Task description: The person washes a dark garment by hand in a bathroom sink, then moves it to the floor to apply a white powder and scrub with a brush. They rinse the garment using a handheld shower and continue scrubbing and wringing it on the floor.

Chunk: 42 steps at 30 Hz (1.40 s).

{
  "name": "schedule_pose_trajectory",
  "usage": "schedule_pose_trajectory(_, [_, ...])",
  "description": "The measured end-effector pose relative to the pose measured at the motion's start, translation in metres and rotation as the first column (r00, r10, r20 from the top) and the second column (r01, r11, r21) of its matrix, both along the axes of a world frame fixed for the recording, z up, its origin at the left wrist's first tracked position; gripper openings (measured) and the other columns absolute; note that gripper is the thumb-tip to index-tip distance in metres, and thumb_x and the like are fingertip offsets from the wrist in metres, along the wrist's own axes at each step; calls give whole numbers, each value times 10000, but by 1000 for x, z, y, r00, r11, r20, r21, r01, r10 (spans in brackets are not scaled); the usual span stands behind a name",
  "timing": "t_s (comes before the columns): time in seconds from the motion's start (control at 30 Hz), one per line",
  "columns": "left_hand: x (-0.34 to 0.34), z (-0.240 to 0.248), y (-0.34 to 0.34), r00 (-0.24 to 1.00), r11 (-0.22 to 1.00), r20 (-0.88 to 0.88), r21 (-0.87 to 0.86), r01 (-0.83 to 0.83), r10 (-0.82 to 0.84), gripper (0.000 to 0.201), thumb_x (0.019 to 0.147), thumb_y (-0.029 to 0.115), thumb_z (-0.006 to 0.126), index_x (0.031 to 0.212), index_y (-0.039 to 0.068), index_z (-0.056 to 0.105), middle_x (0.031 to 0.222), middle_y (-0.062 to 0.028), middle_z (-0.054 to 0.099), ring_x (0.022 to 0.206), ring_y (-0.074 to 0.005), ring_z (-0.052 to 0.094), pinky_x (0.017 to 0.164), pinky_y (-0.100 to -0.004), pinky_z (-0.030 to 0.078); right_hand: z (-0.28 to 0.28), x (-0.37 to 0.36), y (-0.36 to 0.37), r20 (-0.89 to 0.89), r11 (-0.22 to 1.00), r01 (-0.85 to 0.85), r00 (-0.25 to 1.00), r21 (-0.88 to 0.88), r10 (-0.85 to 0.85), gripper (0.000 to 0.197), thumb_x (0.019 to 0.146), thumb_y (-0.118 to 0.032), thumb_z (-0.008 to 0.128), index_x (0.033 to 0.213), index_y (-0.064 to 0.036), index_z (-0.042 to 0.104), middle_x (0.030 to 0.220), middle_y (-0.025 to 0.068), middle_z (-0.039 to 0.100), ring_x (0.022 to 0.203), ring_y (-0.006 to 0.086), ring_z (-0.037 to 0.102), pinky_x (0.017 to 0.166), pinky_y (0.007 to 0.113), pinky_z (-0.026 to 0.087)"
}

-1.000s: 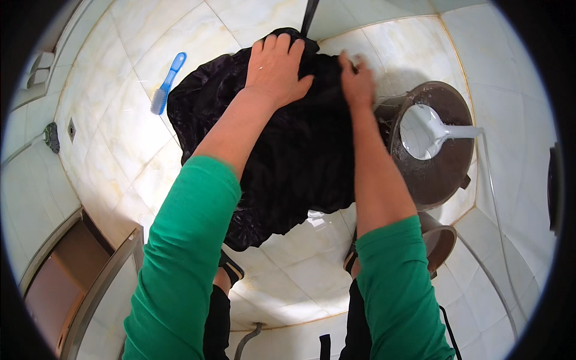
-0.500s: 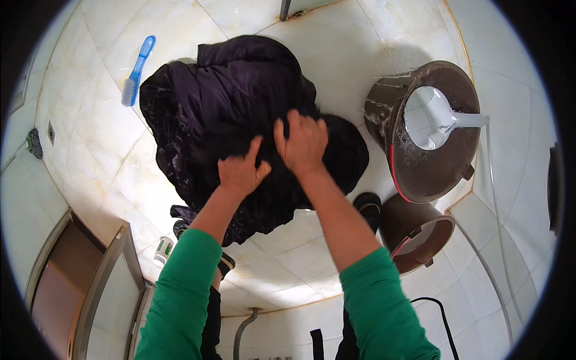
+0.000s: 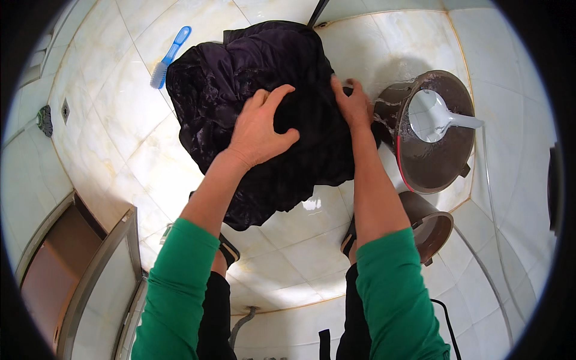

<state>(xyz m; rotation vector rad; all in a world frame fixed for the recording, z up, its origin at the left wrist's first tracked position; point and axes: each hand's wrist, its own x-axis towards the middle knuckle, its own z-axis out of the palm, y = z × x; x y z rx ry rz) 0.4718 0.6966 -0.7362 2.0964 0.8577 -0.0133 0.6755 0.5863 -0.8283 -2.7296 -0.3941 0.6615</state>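
Note:
A large, wet, dark purple-black piece of cloth lies bunched on the tiled floor before me; its exact kind cannot be made out. Over its middle, my left hand is open, thumb and fingers spread apart with nothing between them. At the cloth's right side my right hand has its fingers curled, and black fabric shows between thumb and fingertips. Left of the cloth lies a blue-handled scrub brush with pale bristles.
To the right, a brown bucket lies tilted with a white ladle-like dipper at its mouth and water around it. A smaller brown bucket sits nearer me. A thin hose runs down the right wall; a framed door stands at lower left.
My hands have moved apart, the left one up over the cloth's middle, the right one to its right edge. The rounded right part of the cloth has been drawn up. The view has shifted slightly.

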Motion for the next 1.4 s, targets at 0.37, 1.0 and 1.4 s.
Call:
schedule_pose_trajectory(0.37, [-53, -65, -119, 997, 915, 61, 398, -67, 46, 309, 855, 172, 579, 1143, 85, 654, 1025, -103, 624, 948, -308, 575, 805, -418, 433, 28, -152, -67, 535, 763, -562, 772, 320, 344, 193, 842, -306, 682, 850, -114, 657, 700, 77, 588, 648, 291, 591, 641, 426, 474])
schedule_pose_trajectory(1.0, [-65, -53, -120, 991, 988, -81, 106, 112, -104, 182, 793, 250, 697, 741, 94, 619, 672, -91, 654, 645, -275, 658, 640, -384, 507, 22, -20, 90, 1, 780, -272, 944, 563, 329, 905, 748, -621, 783, 1355, -6, 514, 1186, 225, 662, 1119, 317, 637, 938, 409, 493])
schedule_pose_trajectory(1.4, [-120, 21, -109, 870, 743, -335, -460, -486, 361, 345, 863, 340, 735, 712, 39, 658, 549, -15, 531, 520, -123, 479, 531, -309, 389, 188, -91, -13, -725, 657, 549, 689, 516, -7, 318, 853, -140, 749, 1098, 12, 617, 992, 45, 641, 934, 117, 598, 834, 261, 480])
